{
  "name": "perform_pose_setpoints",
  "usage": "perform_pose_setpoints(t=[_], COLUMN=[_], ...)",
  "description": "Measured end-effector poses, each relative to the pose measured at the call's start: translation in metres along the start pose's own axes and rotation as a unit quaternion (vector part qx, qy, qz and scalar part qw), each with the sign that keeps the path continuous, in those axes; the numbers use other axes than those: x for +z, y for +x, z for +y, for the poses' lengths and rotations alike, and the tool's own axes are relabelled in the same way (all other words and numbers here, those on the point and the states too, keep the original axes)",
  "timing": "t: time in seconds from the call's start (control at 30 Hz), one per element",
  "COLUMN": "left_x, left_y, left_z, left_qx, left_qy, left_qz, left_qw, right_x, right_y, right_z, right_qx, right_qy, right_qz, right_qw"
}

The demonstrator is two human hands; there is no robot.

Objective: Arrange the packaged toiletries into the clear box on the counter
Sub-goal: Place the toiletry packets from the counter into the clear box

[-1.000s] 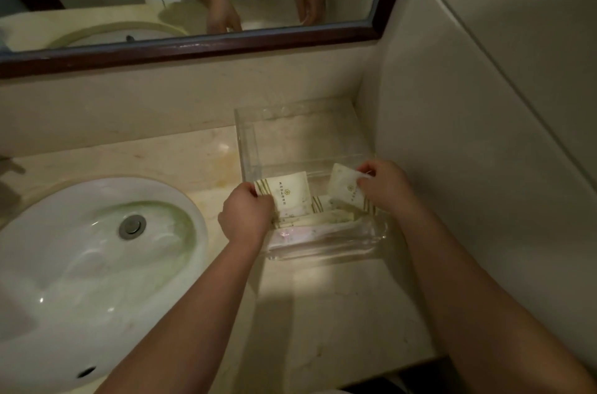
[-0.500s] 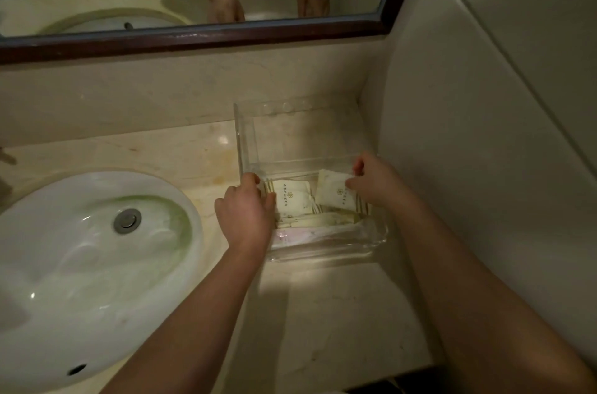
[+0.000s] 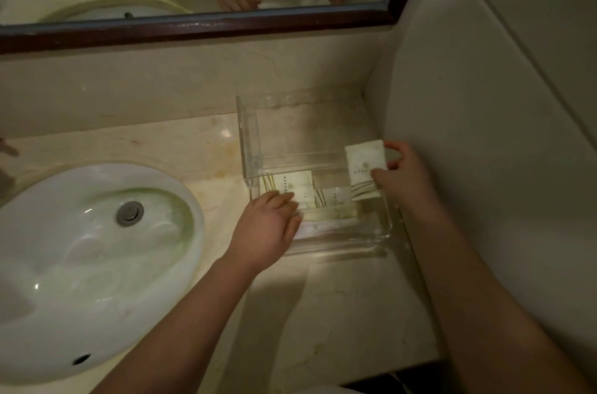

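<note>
The right hand point(image 3: 403, 180) pinches a white packet point(image 3: 365, 167) between thumb and fingers, holding it upright above the right side of the clear box point(image 3: 247, 141), right of the frame's centre. The packet's top edge rises above the box's rim, and its lower, striped end dips toward the packets already inside. The left hand point(image 3: 268, 229) reaches in over the box's near-left corner with its fingers point(image 3: 284, 200) bent and pressing down on a second packet point(image 3: 292, 183) that lies against the left of the near section; whether it grips that packet or only rests on it cannot be told. Between the two hands a third packet point(image 3: 336, 196) sits low in the box, with more pale packaging stacked flat beneath it. The box stands on the beige stone counter point(image 3: 181, 148), pushed into the corner where the back ledge meets the side wall point(image 3: 484, 135) on the right of the frame. Its far section shows only the counter through the clear floor. A white oval sink point(image 3: 64, 264) with a metal drain point(image 3: 130, 213) fills the lower left of the frame, just beside the box. Across the top of the frame a dark-framed mirror point(image 3: 226, 27) reflects both hands and the counter's edge. Both bare forearms stretch in from the bottom of the frame.
</note>
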State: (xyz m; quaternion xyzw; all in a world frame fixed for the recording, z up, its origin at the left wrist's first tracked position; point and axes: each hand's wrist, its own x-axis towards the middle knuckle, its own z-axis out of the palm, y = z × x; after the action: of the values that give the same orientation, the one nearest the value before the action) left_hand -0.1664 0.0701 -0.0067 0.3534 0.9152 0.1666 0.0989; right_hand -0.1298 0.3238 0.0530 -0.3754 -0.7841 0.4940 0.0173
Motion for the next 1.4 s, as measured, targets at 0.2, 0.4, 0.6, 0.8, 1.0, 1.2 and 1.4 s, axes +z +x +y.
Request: perform_pose_setpoints(t=[0.2,0.4,0.6,0.8,1.0,1.2,1.4], left_x=[0.000,-0.001,0.003,-0.003,-0.007,-0.007,0.004], left_y=[0.002,-0.003,-0.009,-0.011,-0.008,0.001,0.017], left_z=[-0.002,0.007,0.010,0.013,0.014,0.024,0.042], left_qx=[-0.018,-0.030,-0.011,-0.004,-0.009,0.009,0.068], left_qy=[0.029,0.054,0.042,0.032,0.029,0.005,0.027], left_qz=[-0.032,0.009,-0.027,-0.033,-0.037,-0.012,-0.072], left_qw=[0.999,0.998,0.999,0.999,0.999,1.000,0.995], right_x=[0.010,0.019,0.033,0.050,0.051,0.049,0.051], right_y=[-0.019,-0.021,-0.028,-0.037,-0.036,-0.023,0.001], right_z=[0.013,0.025,0.024,0.015,0.012,0.028,0.030], right_qx=[0.024,0.088,0.051,-0.008,-0.074,-0.161,-0.203], right_qy=[0.054,0.090,0.078,-0.053,-0.295,-0.295,-0.368], right_qz=[0.035,0.020,-0.006,-0.099,-0.123,0.007,-0.033], right_qw=[0.998,0.992,0.996,0.994,0.945,0.942,0.907])
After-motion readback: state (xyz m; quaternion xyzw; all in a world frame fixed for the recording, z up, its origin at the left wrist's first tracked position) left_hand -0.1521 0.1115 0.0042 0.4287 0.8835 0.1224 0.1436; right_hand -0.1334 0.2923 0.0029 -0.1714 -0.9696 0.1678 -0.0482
